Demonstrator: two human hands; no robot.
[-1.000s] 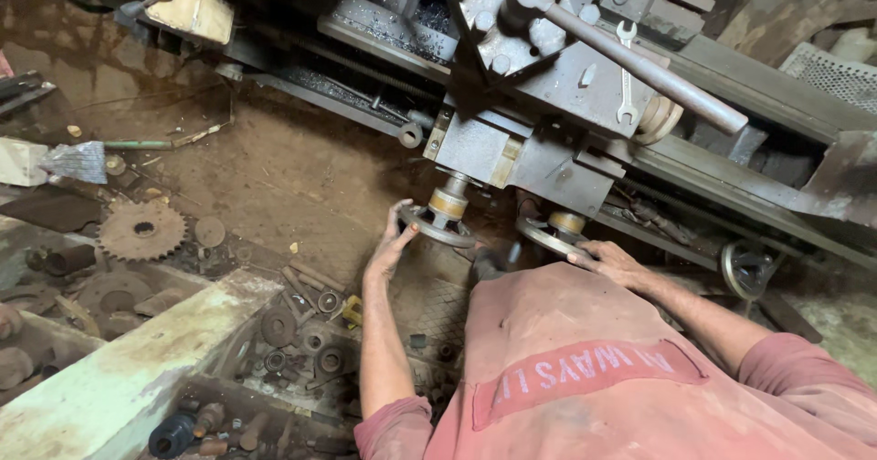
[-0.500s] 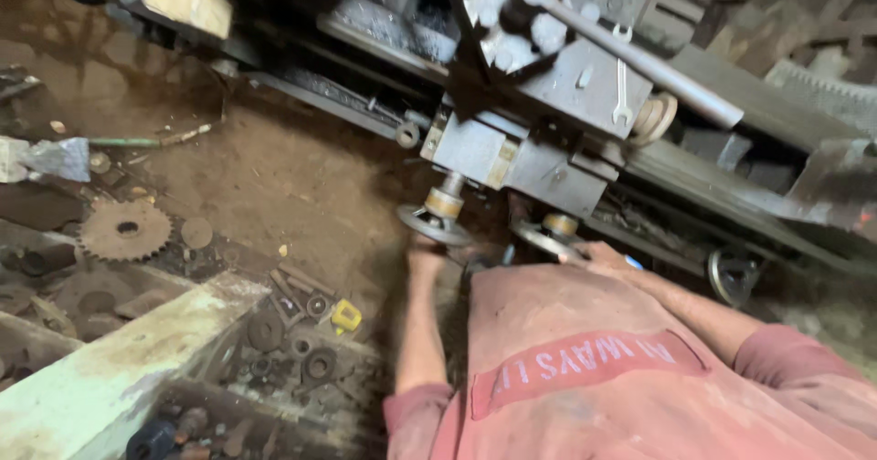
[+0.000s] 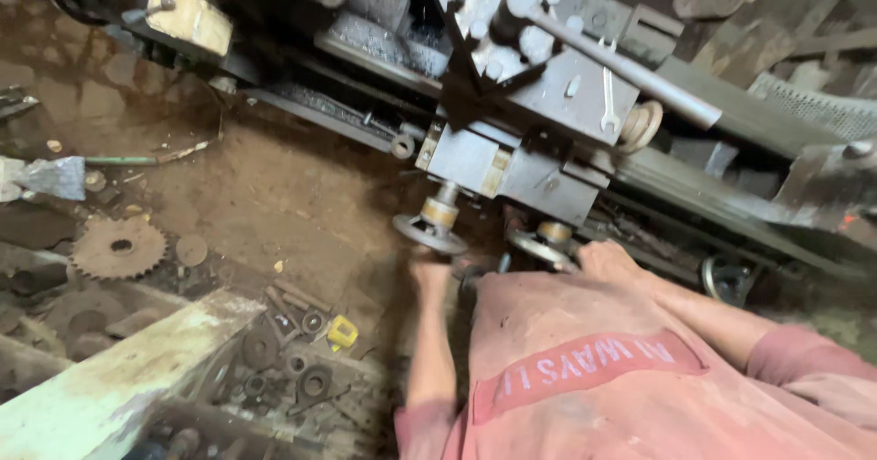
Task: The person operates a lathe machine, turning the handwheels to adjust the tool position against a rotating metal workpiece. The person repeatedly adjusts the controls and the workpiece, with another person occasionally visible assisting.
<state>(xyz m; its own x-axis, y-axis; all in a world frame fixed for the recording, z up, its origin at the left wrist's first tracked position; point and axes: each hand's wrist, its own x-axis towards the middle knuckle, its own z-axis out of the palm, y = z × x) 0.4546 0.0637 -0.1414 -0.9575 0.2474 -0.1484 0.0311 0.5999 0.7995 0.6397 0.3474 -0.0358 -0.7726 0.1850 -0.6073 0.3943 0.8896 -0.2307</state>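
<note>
1. A person in a faded red shirt (image 3: 585,378) leans over an old grey lathe (image 3: 548,113), seen from above.
2. The left hand (image 3: 429,273) reaches up to the left handwheel (image 3: 429,233), a flat metal disc under the carriage; blur hides whether its grip is clenched on the rim.
3. The right hand (image 3: 603,261) rests on the right handwheel (image 3: 541,245); its grip looks wrapped over the rim, though this too is unclear.
4. Risk, as a judgement: loose shirt cloth hangs close to both wheels and could catch.
5. A rusty toothed sprocket (image 3: 119,247) lies far left on the oily, dirt-brown floor (image 3: 274,186), with dark bearings (image 3: 301,369) near a pale plank (image 3: 110,378).
</note>
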